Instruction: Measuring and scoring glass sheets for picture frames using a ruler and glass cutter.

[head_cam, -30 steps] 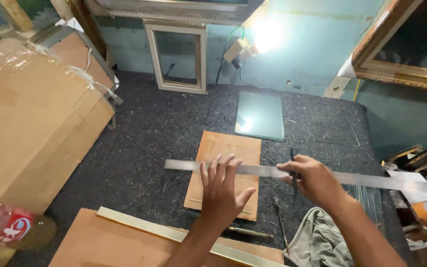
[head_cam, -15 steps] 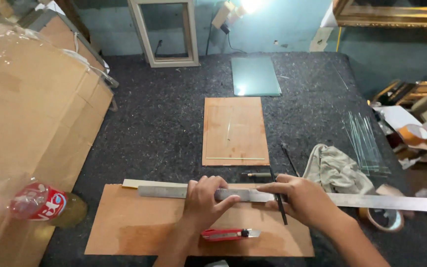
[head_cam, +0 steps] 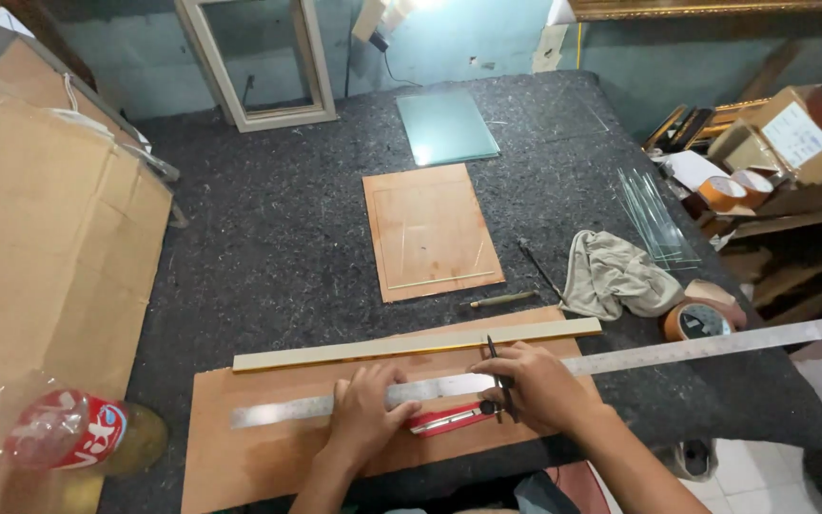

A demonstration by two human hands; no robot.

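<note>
Head view, L to R: left hand [head_cam: 365, 411] fingers flat, pressing steel ruler [head_cam: 620, 359] onto board [head_cam: 268, 447] at table [head_cam: 268, 257] front; right hand [head_cam: 537, 385] fingers pinch pen [head_cam: 497, 376] at ruler edge. Ruler looks long, thin, springy, prob slippery; best held down mid-span.

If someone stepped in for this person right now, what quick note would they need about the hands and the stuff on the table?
Left hand: pressed flat on the long steel ruler, pinning it to the large brown board.
Right hand: holds a thin dark pen-like tool upright against the ruler's edge.
A red utility knife lies on the board between the hands; a pale wooden strip lies along the board's far edge.
Done: ruler placed. No line or cut visible on the board yet.
</note>
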